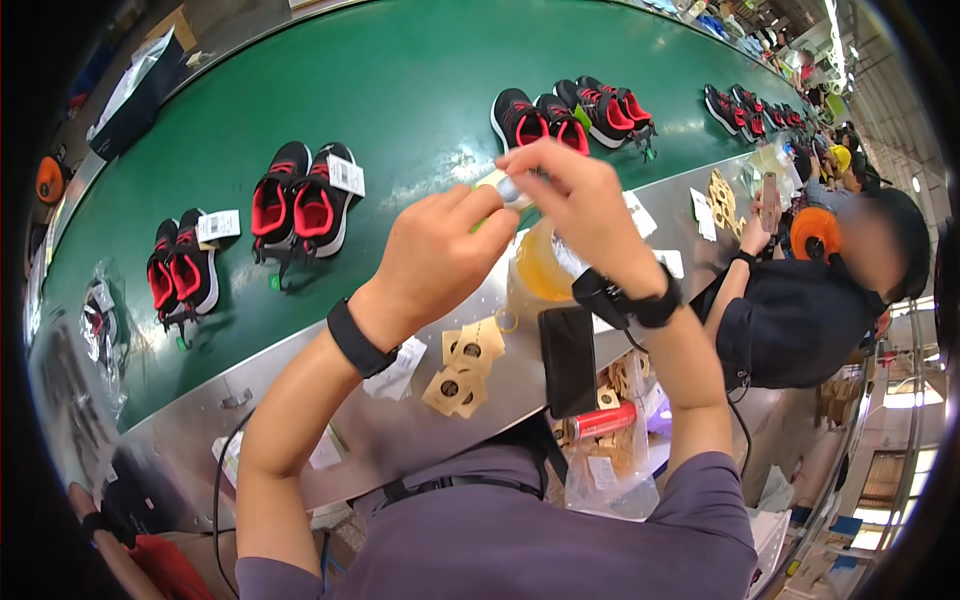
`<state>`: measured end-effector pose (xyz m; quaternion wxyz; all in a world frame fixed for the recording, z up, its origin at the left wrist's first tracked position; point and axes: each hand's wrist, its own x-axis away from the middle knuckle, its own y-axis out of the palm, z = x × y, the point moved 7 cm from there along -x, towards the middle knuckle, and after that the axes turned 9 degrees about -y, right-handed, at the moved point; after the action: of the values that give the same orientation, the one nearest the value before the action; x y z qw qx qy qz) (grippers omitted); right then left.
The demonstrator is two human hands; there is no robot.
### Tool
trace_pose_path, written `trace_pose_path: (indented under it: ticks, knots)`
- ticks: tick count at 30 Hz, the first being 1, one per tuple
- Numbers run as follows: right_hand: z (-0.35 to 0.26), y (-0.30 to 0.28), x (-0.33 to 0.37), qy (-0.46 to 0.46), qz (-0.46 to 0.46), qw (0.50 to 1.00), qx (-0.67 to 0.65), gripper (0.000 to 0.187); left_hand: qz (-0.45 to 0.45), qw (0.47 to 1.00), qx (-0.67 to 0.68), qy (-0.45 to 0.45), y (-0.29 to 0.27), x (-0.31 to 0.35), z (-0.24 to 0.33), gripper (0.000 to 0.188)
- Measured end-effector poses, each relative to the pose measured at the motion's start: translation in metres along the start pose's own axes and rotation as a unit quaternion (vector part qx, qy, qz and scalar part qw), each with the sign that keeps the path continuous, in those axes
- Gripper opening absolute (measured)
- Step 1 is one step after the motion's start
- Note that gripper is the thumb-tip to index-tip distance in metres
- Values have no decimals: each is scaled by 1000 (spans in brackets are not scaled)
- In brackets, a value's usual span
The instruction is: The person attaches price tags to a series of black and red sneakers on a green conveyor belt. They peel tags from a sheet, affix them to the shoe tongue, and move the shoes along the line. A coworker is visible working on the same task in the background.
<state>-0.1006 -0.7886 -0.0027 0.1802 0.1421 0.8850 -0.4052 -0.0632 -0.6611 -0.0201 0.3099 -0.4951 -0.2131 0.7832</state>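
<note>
1. Both hands meet above the near side of the smooth green work surface point(420, 100): the left hand point(445, 245) with fingers curled inward, the right hand point(585, 205) with thumb and fingers bent toward it. Between their fingertips sits a small, pale bluish-white object point(508, 188), partly covered. Which hand grips it, and how firmly, I cannot tell.

2. Here's the first danger: a thing that small could slip if either set of fingertips loosens, and the overlapping fingers could hide the slip.

3. Right below waits a rounded, clear container with amber-yellow contents point(543, 268). A dropped piece could land in it; a low right wrist could knock it.

4. Watch the thin black cable point(635, 343) under the right wrist: it could catch on the flat black rectangular device point(567, 362) and drag it.

5. On the grey metal counter point(400, 430), loose tan paper cards with black discs point(470, 365) overlap; a sweeping left forearm could scatter them.

6. Just beyond the hands stand black sneakers with red lining point(517, 108); overreaching fingers could nudge them askew.
</note>
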Motion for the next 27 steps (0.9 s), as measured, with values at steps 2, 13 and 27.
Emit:
trace_pose_path:
  ticks: [2, 13, 27]
  knots:
    - [38, -15, -20, 95, -15, 981, -168, 7, -23, 999, 25, -33, 5, -4, -14, 20]
    - [349, -181, -13, 335, -234, 725, 555, 29, -186, 969, 63, -147, 49, 25, -73, 19]
    - [365, -145, -37, 397, 93, 913, 5, 21, -198, 949, 82, -231, 36, 46, -106, 13]
